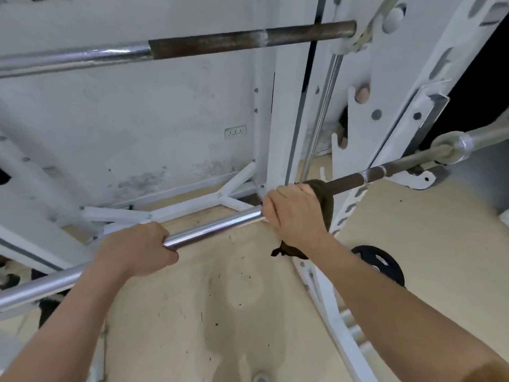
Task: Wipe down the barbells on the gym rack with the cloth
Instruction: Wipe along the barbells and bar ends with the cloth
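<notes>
**Both hands on lower bar, cloth under R hand**

Lower barbell runs diag. from bottom-left up to right, far end sitting on a hook of the white rack. L hand grips bare chrome section. R hand grips dark green cloth wrapped round the bar by the rusty brown part; cloth tail hangs below wrist. Upper barbell crosses top: chrome left, rust right. Black weight plate lies on beige floor beside R forearm.

Bare barbell is lying open at centre. Rack upright and hook are crowding its right end.
</notes>
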The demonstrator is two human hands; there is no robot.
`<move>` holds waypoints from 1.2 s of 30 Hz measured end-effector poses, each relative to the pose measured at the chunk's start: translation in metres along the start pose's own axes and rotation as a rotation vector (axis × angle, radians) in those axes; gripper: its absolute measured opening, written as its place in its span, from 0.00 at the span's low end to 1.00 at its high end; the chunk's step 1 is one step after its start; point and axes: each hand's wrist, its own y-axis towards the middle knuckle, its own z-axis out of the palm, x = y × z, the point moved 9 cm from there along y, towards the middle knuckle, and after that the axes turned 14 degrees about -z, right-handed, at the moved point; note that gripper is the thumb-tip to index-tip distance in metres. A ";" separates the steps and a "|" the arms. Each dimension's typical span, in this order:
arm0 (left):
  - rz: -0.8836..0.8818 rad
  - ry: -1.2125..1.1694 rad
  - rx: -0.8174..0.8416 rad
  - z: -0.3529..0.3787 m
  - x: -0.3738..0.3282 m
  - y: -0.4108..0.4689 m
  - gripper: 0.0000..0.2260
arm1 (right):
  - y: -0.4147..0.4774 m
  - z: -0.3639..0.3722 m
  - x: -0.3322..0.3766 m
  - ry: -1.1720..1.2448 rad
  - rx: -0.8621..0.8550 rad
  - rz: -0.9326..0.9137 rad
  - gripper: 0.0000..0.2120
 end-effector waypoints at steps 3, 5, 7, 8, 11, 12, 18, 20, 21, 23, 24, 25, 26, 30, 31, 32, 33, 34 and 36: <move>0.010 0.044 -0.115 -0.005 0.000 -0.007 0.08 | -0.002 0.001 -0.013 0.012 0.032 0.114 0.18; 0.019 0.027 -0.144 -0.009 -0.003 -0.014 0.06 | -0.003 0.000 -0.012 -0.003 0.020 0.128 0.19; 0.063 0.019 -0.176 -0.011 -0.015 -0.022 0.07 | -0.005 -0.001 -0.021 -0.009 0.021 0.125 0.21; 0.107 0.025 -0.216 -0.012 -0.030 -0.027 0.09 | -0.007 -0.003 -0.028 -0.013 0.022 0.129 0.21; 0.254 0.021 -0.366 -0.013 -0.101 -0.049 0.17 | -0.013 -0.009 -0.056 -0.015 0.024 0.166 0.22; 0.287 0.010 -0.395 -0.013 -0.126 -0.056 0.20 | -0.015 -0.010 -0.063 -0.011 0.024 0.178 0.22; 0.190 0.093 -0.462 -0.014 -0.219 -0.040 0.12 | -0.011 -0.010 -0.049 -0.059 -0.010 0.221 0.21; 0.083 0.115 -0.472 -0.017 -0.218 -0.032 0.11 | -0.011 -0.005 -0.047 -0.030 -0.003 0.099 0.22; 0.062 0.109 -0.480 -0.018 -0.217 -0.030 0.13 | -0.011 -0.004 -0.056 -0.020 0.016 0.016 0.21; 0.054 0.107 -0.489 -0.020 -0.216 -0.029 0.14 | -0.016 -0.003 -0.091 -0.019 0.083 -0.062 0.21; 0.047 0.101 -0.475 -0.021 -0.215 -0.028 0.14 | -0.019 -0.004 -0.111 -0.032 0.111 -0.050 0.20; 0.039 0.092 -0.462 -0.022 -0.215 -0.028 0.13 | -0.021 -0.005 -0.128 -0.043 0.128 -0.011 0.20; 0.029 0.088 -0.452 -0.024 -0.216 -0.027 0.12 | -0.024 -0.005 -0.140 -0.042 0.132 0.041 0.20; 0.013 0.083 -0.368 -0.022 -0.218 -0.017 0.11 | -0.016 -0.007 -0.119 0.034 0.019 0.179 0.22; 0.011 0.067 -0.330 -0.020 -0.217 -0.013 0.11 | -0.012 -0.006 -0.105 0.045 -0.001 0.155 0.22; 0.007 0.047 -0.291 -0.019 -0.217 -0.010 0.11 | -0.010 -0.004 -0.093 0.045 -0.012 0.111 0.22; 0.003 0.036 -0.264 -0.018 -0.216 -0.009 0.11 | -0.009 -0.003 -0.084 0.045 -0.031 0.048 0.22; 0.011 0.032 -0.251 -0.018 -0.217 -0.009 0.10 | -0.010 -0.004 -0.079 0.044 -0.053 -0.032 0.22; 0.041 0.044 -0.254 -0.019 -0.220 -0.012 0.07 | -0.013 -0.006 -0.090 0.027 -0.018 -0.196 0.22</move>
